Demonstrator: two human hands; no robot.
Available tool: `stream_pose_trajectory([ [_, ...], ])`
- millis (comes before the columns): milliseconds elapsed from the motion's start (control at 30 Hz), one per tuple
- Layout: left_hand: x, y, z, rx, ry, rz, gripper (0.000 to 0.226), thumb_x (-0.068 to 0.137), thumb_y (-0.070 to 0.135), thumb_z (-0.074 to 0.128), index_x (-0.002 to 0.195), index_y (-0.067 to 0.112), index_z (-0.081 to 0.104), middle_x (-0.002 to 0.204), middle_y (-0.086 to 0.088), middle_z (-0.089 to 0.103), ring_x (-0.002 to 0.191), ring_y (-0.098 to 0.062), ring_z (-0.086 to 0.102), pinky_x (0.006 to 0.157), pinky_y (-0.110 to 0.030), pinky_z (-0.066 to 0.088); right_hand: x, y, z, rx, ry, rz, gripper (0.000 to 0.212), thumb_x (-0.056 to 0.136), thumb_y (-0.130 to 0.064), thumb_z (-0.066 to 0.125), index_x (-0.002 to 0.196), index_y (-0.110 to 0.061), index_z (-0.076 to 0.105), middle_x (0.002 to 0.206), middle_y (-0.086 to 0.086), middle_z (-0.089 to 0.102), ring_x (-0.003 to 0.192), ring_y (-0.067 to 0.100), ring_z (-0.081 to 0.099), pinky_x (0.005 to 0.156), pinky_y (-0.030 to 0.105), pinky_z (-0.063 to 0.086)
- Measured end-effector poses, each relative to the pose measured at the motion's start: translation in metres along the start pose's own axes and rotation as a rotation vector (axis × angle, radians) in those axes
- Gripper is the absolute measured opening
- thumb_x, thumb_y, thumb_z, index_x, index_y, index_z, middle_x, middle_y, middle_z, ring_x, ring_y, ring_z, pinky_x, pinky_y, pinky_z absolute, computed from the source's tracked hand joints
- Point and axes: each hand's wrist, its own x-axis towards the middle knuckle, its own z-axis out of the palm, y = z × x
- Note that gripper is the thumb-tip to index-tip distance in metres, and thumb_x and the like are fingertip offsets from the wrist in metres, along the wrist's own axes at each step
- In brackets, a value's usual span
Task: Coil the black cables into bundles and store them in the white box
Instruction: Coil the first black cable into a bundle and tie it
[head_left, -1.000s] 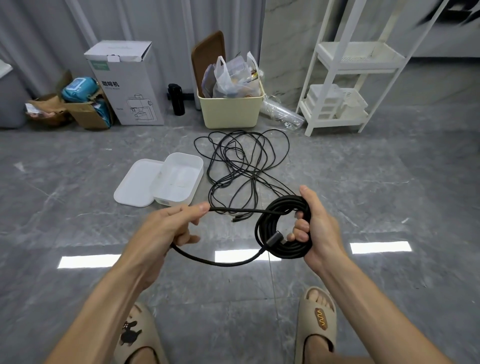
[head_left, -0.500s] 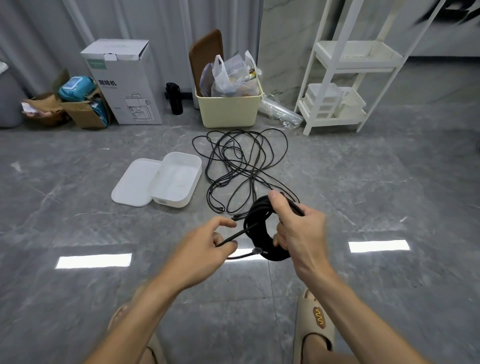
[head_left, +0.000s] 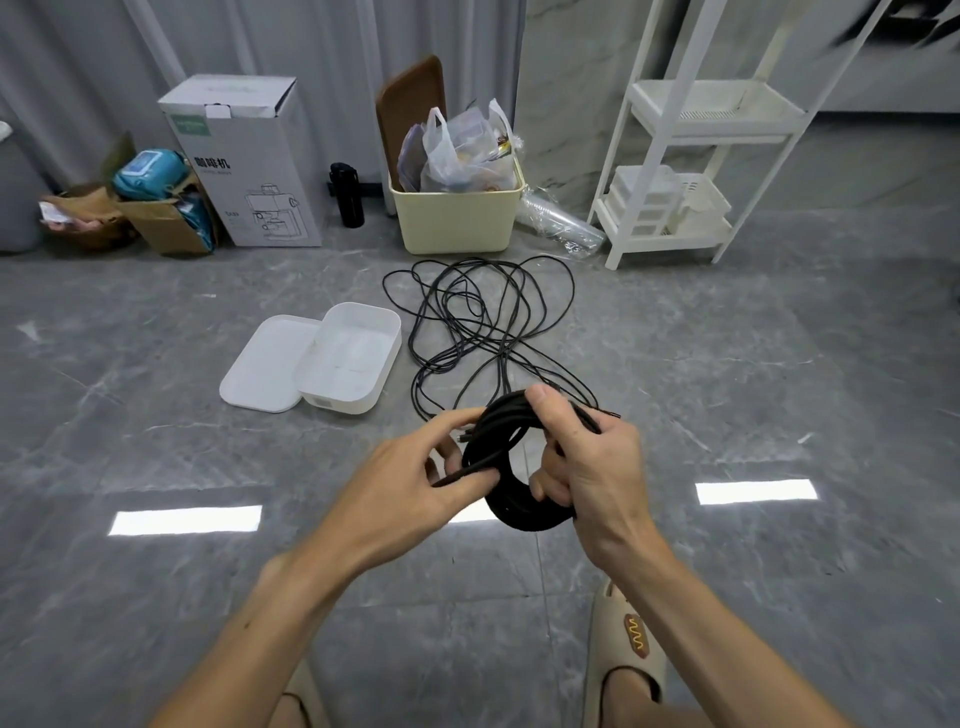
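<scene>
Viewpoint: looking down from head height at two bare forearms reaching out over a grey marble-patterned tiled floor (head_left: 156, 415).
Coiled cable: a thick ring-shaped bundle of black cable (head_left: 506, 486) is held in the air at the centre of the view, between the two hands.
Right hand: the right hand (head_left: 592, 467) grips the right side of the coil, thumb pressed over the top and fingers curled through the ring.
Left hand: the left hand (head_left: 415, 478) is at 9 o'clock of the coil, its fingers pinching the loose end of the cable against the coil's left edge.
Loose cable: a tangle of thin black cable (head_left: 483, 322) lies spread on the floor at 12 o'clock of the hands.
White box: an open rounded white plastic box (head_left: 358, 364) sits on the floor at 11 o'clock of the hands, just left of the loose cable.
Lid: a flat white plastic lid (head_left: 260, 369) lies touching the box's left side.
Back wall: at 12 o'clock, a cream plastic bin (head_left: 454, 221) stuffed with plastic bags; at 10 o'clock, a tall white cardboard carton (head_left: 249, 166); at 2 o'clock, a white slatted shelf unit (head_left: 691, 171).
Feet: beige slippers (head_left: 631, 649) at 6 o'clock.
</scene>
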Motion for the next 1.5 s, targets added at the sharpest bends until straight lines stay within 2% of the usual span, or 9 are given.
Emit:
stream_pose_trajectory([
  [133, 0.003, 0.002, 0.0, -0.016, 0.017, 0.016, 0.05, 0.069, 0.076, 0.06, 0.117, 0.07, 0.048, 0.103, 0.027, 0.055, 0.066, -0.005, 0.053, 0.066, -0.02, 0.044, 0.003, 0.0, -0.001, 0.141, -0.068, 0.131, 0.044, 0.068, -0.049, 0.085, 0.049, -0.023, 0.055, 0.047, -0.003, 0.021, 0.033, 0.011, 0.021, 0.039, 0.025, 0.037],
  [433, 0.004, 0.002, -0.005, -0.227, -0.028, 0.048, 0.04, 0.076, 0.058, 0.067, 0.115, 0.057, 0.063, 0.099, 0.011, 0.074, 0.095, -0.009, 0.069, 0.089, -0.037, 0.055, 0.005, 0.002, -0.007, 0.155, -0.397, 0.304, 0.036, 0.067, -0.043, 0.08, 0.056, -0.017, 0.057, 0.044, 0.0, 0.035, 0.038, 0.017, 0.043, 0.058, 0.032, 0.054],
  [567, 0.002, 0.0, -0.01, -0.146, -0.132, 0.06, 0.039, 0.081, 0.059, 0.064, 0.118, 0.05, 0.064, 0.102, 0.015, 0.074, 0.099, -0.005, 0.068, 0.091, -0.037, 0.054, 0.009, -0.005, -0.018, -0.084, -0.639, 0.403, 0.017, 0.075, -0.027, 0.073, 0.062, -0.017, 0.069, 0.054, 0.006, 0.056, 0.062, 0.024, 0.065, 0.079, 0.034, 0.055],
  [700, 0.003, 0.0, -0.01, 0.013, -0.185, 0.057, 0.037, 0.084, 0.058, 0.067, 0.12, 0.054, 0.062, 0.1, 0.021, 0.073, 0.098, -0.004, 0.068, 0.089, -0.041, 0.054, 0.011, -0.001, -0.022, -0.219, -0.643, 0.422, 0.008, 0.074, -0.006, 0.068, 0.079, -0.008, 0.074, 0.068, 0.015, 0.065, 0.069, 0.025, 0.069, 0.078, 0.035, 0.053],
  [933, 0.002, 0.003, -0.014, 0.053, -0.287, 0.09, 0.031, 0.087, 0.056, 0.066, 0.118, 0.054, 0.061, 0.092, 0.012, 0.073, 0.086, -0.01, 0.068, 0.08, -0.038, 0.053, 0.013, -0.008, -0.03, -0.183, -0.825, 0.526, 0.012, 0.076, -0.023, 0.072, 0.07, -0.016, 0.079, 0.062, 0.006, 0.067, 0.071, 0.02, 0.067, 0.107, 0.043, 0.048],
  [1067, 0.002, 0.003, -0.017, -0.023, -0.294, 0.073, 0.033, 0.084, 0.053, 0.07, 0.115, 0.06, 0.061, 0.098, 0.017, 0.074, 0.092, -0.005, 0.069, 0.083, -0.03, 0.054, 0.01, -0.002, -0.022, -0.106, -0.736, 0.542, 0.017, 0.076, -0.013, 0.067, 0.061, -0.015, 0.075, 0.044, -0.002, 0.045, 0.048, 0.014, 0.048, 0.083, 0.029, 0.053],
  [1200, 0.0, -0.003, -0.024, -0.112, -0.232, 0.006, 0.043, 0.075, 0.061, 0.073, 0.116, 0.055, 0.063, 0.083, 0.02, 0.073, 0.072, 0.006, 0.065, 0.066, -0.015, 0.05, 0.01, -0.001, -0.016, -0.058, -0.609, 0.493, 0.034, 0.079, -0.005, 0.058, 0.049, -0.019, 0.068, 0.04, -0.006, 0.033, 0.042, 0.011, 0.036, 0.073, 0.027, 0.048],
  [1300, 0.002, -0.011, -0.035, -0.009, -0.045, -0.027, 0.044, 0.064, 0.079, 0.064, 0.104, 0.06, 0.064, 0.079, 0.022, 0.071, 0.058, 0.0, 0.054, 0.062, -0.024, 0.046, 0.014, 0.001, -0.017, -0.006, -0.408, 0.485, 0.005, 0.066, -0.006, 0.065, 0.063, -0.008, 0.064, 0.04, -0.002, 0.028, 0.039, 0.013, 0.032, 0.067, 0.028, 0.047],
  [1500, 0.004, -0.013, -0.04, -0.018, 0.18, 0.02, 0.024, 0.067, 0.071, 0.063, 0.073, 0.05, 0.073, 0.061, 0.012, 0.065, 0.055, -0.007, 0.053, 0.052, -0.029, 0.044, 0.017, 0.004, -0.017, 0.011, -0.244, 0.42, 0.015, 0.064, -0.003, 0.062, 0.075, 0.008, 0.062, 0.041, -0.002, 0.022, 0.036, 0.014, 0.028, 0.06, 0.027, 0.047],
])
